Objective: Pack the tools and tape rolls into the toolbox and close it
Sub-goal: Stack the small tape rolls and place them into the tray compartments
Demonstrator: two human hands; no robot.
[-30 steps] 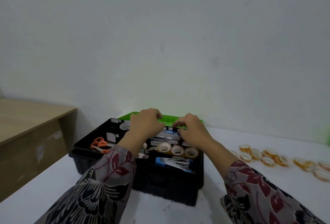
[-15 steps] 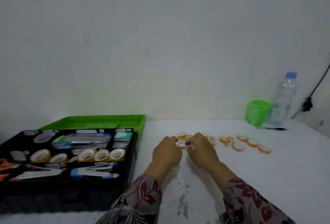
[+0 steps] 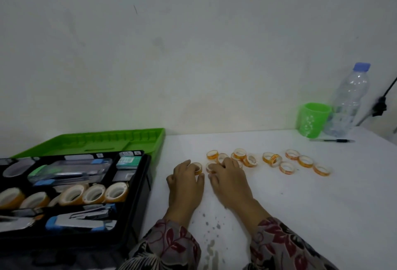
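hands (image 3: 185,180) on tape rolls (image 3: 287,167), open toolbox (image 3: 140,201)

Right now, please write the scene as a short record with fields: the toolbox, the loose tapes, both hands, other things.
toolbox: black, open, green lid tipped back
inside: larger tape rolls, stapler
small tape rolls: loose on white table, right of toolbox
left hand: fingers on one small roll, grip unclear
right hand: over nearest rolls, grip unclear
far right: green cup, water bottle, pen

Five large tape rolls (image 3: 93,193), two staplers (image 3: 81,220), one bottle (image 3: 348,100), one cup (image 3: 312,119), one pen (image 3: 335,140)
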